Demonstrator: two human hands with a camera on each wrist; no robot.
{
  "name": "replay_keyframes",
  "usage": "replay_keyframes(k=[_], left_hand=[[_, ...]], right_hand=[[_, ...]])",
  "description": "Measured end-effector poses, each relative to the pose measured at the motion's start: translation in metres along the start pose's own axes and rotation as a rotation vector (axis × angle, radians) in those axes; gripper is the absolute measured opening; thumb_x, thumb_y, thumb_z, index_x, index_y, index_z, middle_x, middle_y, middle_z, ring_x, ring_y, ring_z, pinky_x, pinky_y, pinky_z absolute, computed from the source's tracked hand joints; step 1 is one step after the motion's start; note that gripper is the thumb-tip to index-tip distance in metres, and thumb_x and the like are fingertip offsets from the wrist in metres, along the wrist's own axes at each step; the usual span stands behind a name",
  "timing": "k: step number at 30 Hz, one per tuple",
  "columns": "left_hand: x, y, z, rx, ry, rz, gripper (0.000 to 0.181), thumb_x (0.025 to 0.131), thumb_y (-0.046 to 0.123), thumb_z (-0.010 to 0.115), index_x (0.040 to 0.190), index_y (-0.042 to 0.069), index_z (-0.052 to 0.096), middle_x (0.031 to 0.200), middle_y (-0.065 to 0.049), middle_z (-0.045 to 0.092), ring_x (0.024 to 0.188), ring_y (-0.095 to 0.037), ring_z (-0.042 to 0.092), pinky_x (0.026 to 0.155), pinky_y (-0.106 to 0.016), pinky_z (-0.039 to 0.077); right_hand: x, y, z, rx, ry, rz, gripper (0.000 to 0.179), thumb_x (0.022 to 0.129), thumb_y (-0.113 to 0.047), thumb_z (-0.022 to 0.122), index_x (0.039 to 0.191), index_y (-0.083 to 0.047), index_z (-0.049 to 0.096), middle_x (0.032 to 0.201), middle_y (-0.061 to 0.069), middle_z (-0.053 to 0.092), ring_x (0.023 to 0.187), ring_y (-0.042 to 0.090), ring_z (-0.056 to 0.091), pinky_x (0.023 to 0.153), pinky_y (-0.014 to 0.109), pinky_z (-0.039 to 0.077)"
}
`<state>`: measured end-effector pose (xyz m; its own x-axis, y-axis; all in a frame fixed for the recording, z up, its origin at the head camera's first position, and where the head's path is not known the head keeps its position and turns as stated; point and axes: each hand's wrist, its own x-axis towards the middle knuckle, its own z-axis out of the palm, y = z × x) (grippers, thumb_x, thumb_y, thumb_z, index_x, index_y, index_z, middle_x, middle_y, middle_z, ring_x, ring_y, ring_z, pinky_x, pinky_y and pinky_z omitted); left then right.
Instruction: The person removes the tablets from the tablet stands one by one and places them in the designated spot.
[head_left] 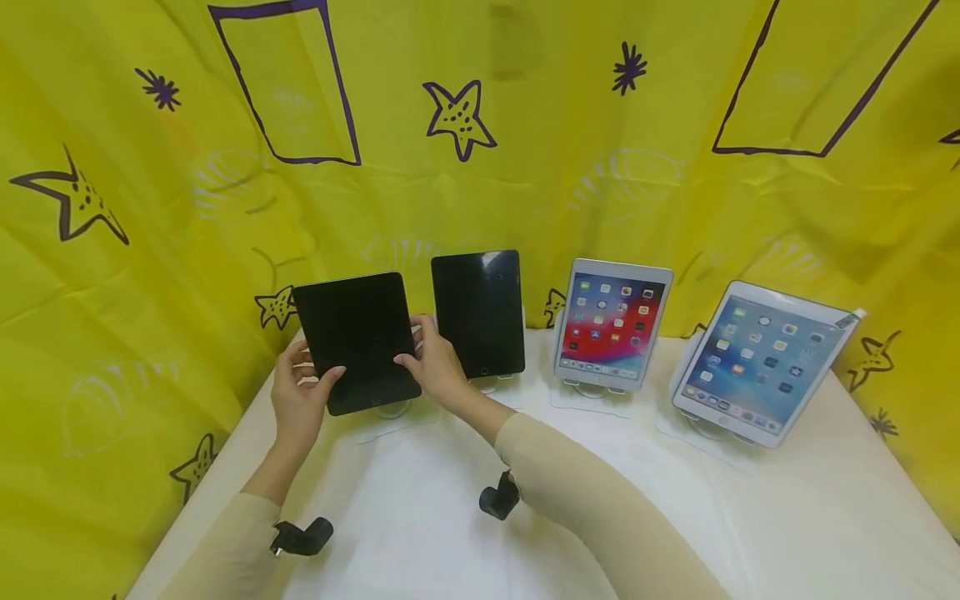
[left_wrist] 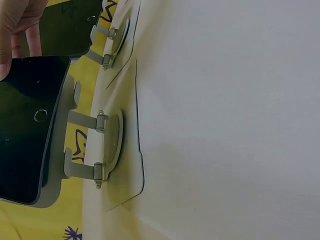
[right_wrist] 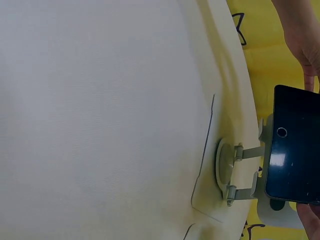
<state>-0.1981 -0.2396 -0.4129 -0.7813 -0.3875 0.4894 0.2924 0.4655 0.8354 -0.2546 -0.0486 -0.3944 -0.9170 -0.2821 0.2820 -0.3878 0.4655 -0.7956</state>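
Note:
A black-screened tablet (head_left: 363, 342) is held by both hands at the left end of the row, in front of a white stand (left_wrist: 82, 120). My left hand (head_left: 297, 400) grips its left edge, thumb over the front and fingers behind. At its right edge my right hand (head_left: 438, 367) pinches it the same way, with the thumb on the screen side. The tablet's bottom edge, with the round home button, is close to the stand's hooks. Just right of my right hand stands a second black-screened tablet (head_left: 478, 312).
Farther right, a tablet with a red and blue screen (head_left: 611, 321) and a pale blue-screened tablet (head_left: 761, 362) lean on stands. The blue one has a tag at its top corner. A white-covered table (head_left: 420, 517) lies below; a yellow curtain (head_left: 540, 108) hangs behind.

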Motion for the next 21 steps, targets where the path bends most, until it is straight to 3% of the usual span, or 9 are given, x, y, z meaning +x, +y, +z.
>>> replay_keyframes(k=[5,11,21], left_hand=[[-0.007,-0.002,-0.005,0.027,-0.051,-0.025,0.054,0.08,0.003,0.073,0.125,0.0,0.044,0.098,0.007,0.046,0.076,0.0,0.046,0.065,-0.003,0.041],[-0.017,0.002,-0.009,0.042,-0.096,-0.061,0.055,0.082,0.005,0.072,0.127,0.0,0.043,0.101,0.0,0.047,0.076,0.0,0.046,0.066,-0.003,0.042],[-0.028,0.005,-0.006,0.016,-0.122,-0.057,0.057,0.077,-0.003,0.074,0.125,-0.005,0.043,0.101,-0.01,0.051,0.073,0.003,0.047,0.061,-0.004,0.042]], right_hand=[[-0.009,0.001,-0.002,0.021,-0.032,0.015,0.055,0.083,-0.016,0.072,0.128,-0.014,0.04,0.097,0.003,0.055,0.077,0.012,0.054,0.064,0.022,0.044],[-0.02,0.002,0.0,0.037,-0.049,0.051,0.054,0.084,-0.016,0.072,0.127,-0.014,0.039,0.096,0.004,0.056,0.077,0.012,0.055,0.063,0.022,0.045],[-0.031,0.011,-0.007,0.085,-0.053,0.053,0.054,0.082,-0.01,0.074,0.123,-0.009,0.039,0.094,0.007,0.058,0.076,0.014,0.055,0.066,0.022,0.046]])
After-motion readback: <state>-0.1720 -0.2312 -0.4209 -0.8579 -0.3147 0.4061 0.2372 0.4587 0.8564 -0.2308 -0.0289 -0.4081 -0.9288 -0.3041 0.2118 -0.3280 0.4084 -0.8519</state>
